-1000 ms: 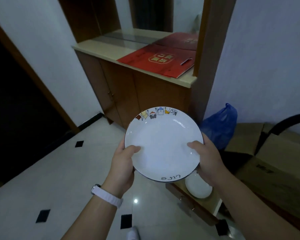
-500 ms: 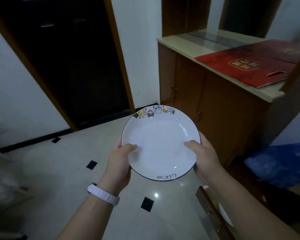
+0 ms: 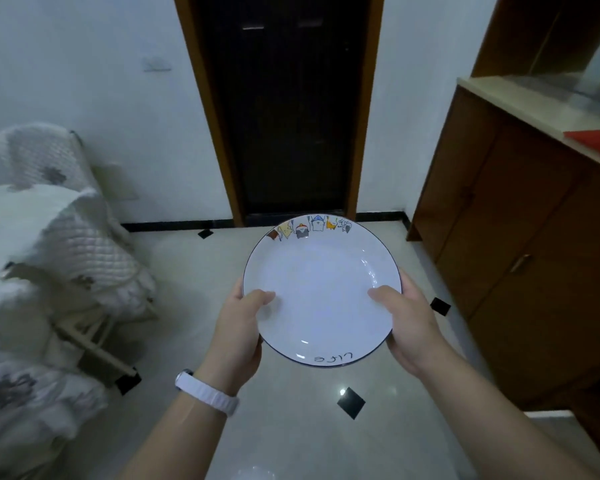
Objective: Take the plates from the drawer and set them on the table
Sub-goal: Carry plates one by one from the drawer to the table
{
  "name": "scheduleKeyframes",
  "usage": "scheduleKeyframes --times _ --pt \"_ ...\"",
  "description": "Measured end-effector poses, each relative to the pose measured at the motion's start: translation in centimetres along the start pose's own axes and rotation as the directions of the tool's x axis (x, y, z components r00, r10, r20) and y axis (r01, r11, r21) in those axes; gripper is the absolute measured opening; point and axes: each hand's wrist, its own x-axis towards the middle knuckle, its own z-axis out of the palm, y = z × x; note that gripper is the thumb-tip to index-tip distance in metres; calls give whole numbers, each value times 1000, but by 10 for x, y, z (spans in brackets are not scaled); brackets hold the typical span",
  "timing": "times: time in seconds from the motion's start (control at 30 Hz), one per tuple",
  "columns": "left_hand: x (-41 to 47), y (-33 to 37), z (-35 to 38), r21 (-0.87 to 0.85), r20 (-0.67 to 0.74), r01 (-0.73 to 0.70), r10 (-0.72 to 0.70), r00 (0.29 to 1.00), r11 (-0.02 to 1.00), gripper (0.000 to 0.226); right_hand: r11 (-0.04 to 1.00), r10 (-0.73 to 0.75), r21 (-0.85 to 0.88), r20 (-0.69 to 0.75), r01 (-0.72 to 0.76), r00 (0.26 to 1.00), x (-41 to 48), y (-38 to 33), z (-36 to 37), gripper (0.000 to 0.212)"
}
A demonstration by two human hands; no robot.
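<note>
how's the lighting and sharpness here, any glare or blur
Head view: dim, bluish room light. The plate is sharp, with small glints on its right inner curve. There is one bright glare spot on the glossy floor below the plate. The quilted cover at left is blurred, and the wide lens slants the door frame.

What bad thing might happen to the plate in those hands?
The plate is held only at its rim by the left hand and right hand; if a thumb slips, it would likely fall onto the hard tiled floor and break. The room is dim and a wooden leg sticks out from the covered seat on the left, so a trip seems possible.
</note>
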Motion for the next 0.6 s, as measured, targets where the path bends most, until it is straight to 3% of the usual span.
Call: scheduleKeyframes --times 0.33,0.6 --pt "-26 57 -193 -24 -259 -116 106 960 993 37 995 82 -75 258 -64 963 11 68 195 43" --pt "-63 85 -307 -54 -465 -213 164 870 976 54 982 163 -164 490 -93 856 16 108 321 44"
